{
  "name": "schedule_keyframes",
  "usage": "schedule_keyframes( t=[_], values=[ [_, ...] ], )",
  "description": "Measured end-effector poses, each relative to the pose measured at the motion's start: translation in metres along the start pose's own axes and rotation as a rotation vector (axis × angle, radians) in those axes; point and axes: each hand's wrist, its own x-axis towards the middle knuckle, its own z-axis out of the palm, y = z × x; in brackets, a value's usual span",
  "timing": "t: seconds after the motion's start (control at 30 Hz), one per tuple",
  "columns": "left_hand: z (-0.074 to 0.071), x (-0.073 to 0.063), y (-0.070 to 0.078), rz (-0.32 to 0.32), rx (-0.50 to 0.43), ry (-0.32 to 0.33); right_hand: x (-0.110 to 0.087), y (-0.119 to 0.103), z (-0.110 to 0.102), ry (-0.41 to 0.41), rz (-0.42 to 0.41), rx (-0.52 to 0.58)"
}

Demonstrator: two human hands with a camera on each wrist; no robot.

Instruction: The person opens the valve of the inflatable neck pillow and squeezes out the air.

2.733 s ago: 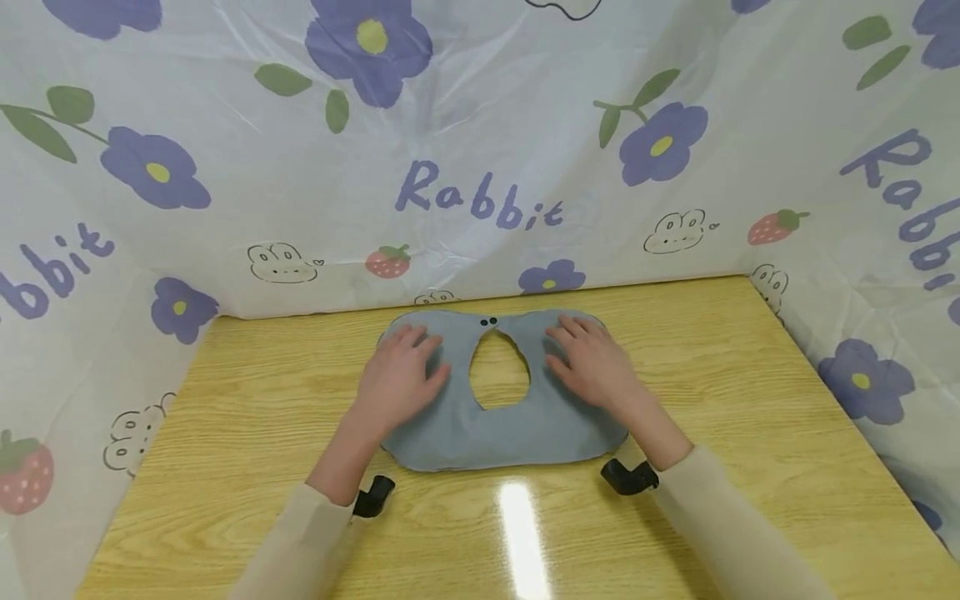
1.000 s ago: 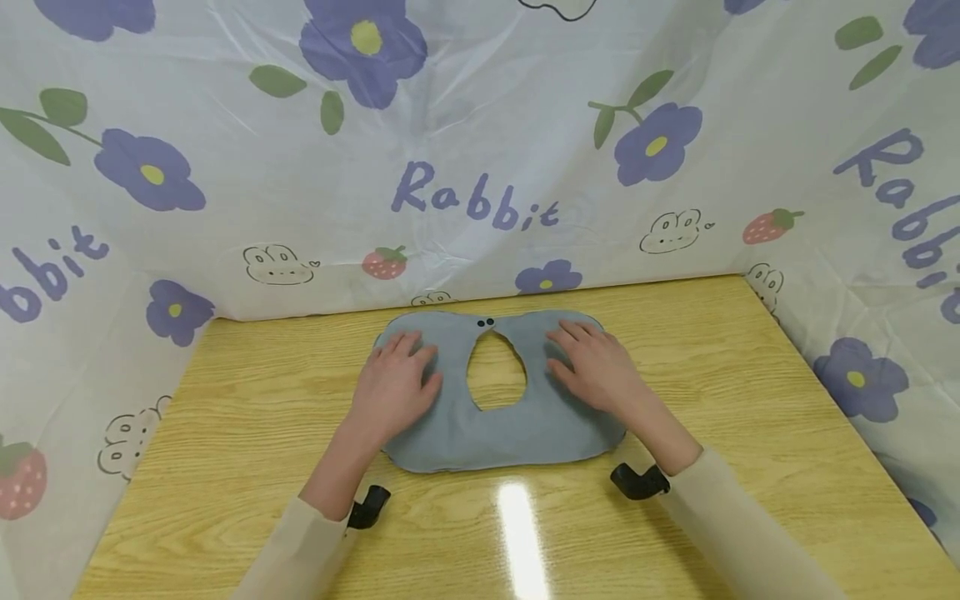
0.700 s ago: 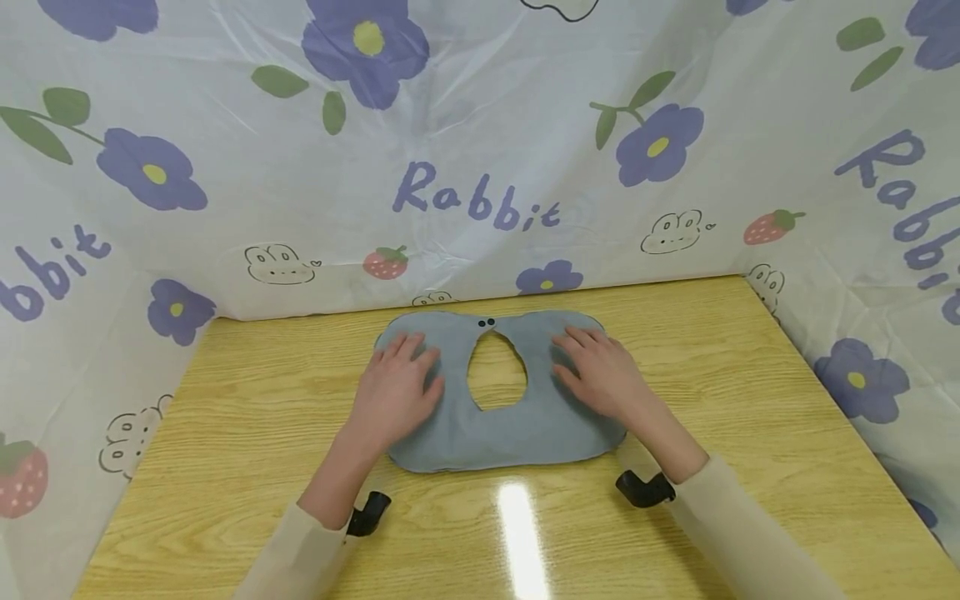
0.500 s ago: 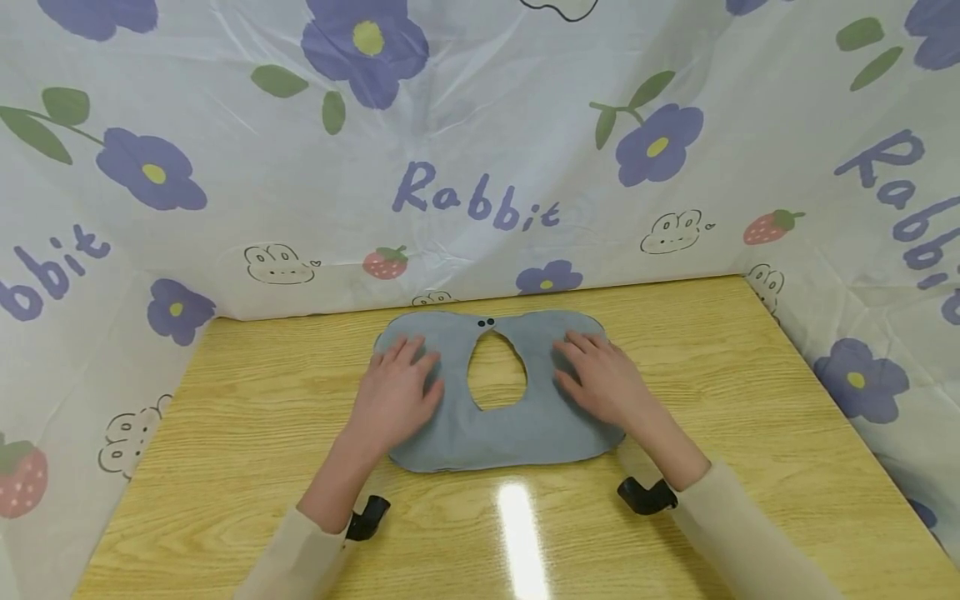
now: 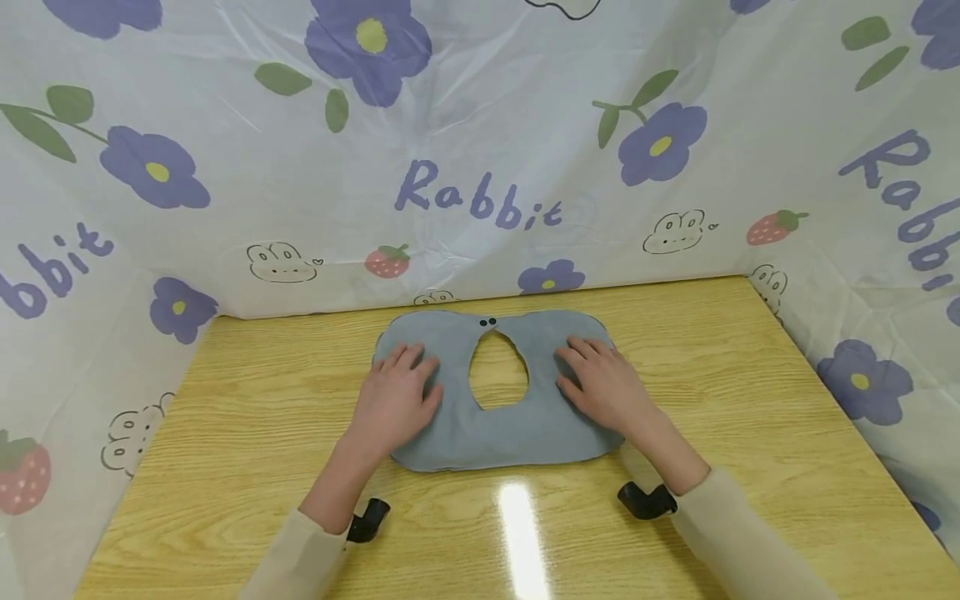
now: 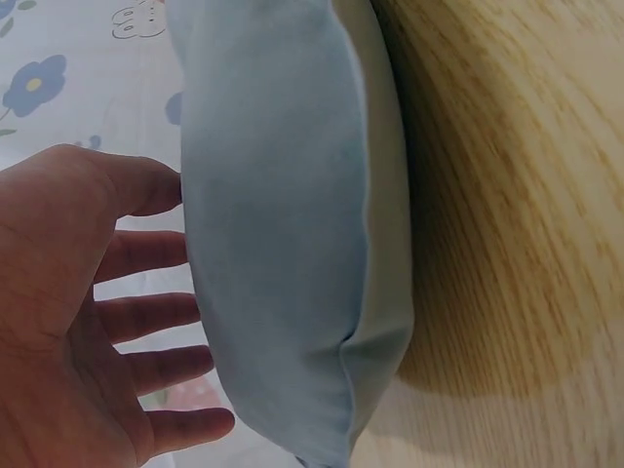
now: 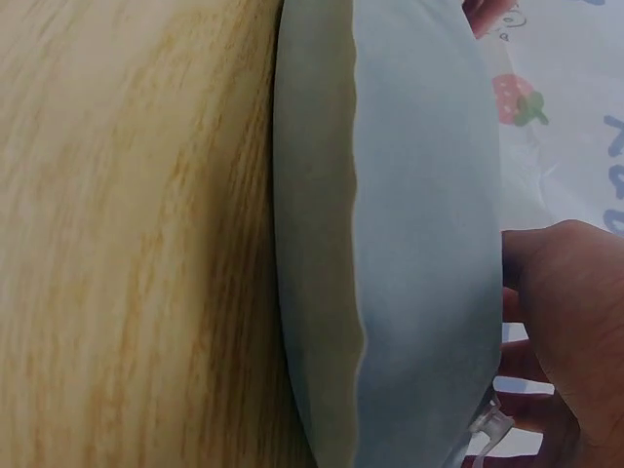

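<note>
A grey-blue inflatable neck pillow (image 5: 502, 437) lies flat on the table, its two ends meeting at a pair of dark snap buttons (image 5: 487, 322) on the far side. My left hand (image 5: 393, 396) rests on its left half with fingers spread. On the right half rests my right hand (image 5: 606, 383), fingers also spread. In the left wrist view, the fingertips of the left hand (image 6: 78, 312) touch the puffed-up top face. The right wrist view shows a clear plastic valve (image 7: 492, 424) at the pillow's edge, beside the fingers of the right hand (image 7: 575, 322).
The wooden table (image 5: 247, 433) spreads around the pillow. A white cloth (image 5: 480, 125) printed with flowers, strawberries and rabbits closes off the back and both sides. Black wrist mounts (image 5: 367, 521) stick out beneath both sleeves.
Both hands have slid slightly toward the body over the pillow, the right one also a little to the right. The pillow stays in place.
</note>
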Motion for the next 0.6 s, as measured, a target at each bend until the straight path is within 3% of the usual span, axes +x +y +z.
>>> schedule_keyframes(
  t=[0.6],
  values=[
    [0.0085,-0.0025,-0.0034,0.014,-0.003,0.014,0.0004,0.0002,0.0038,-0.016,0.019,-0.004]
  ],
)
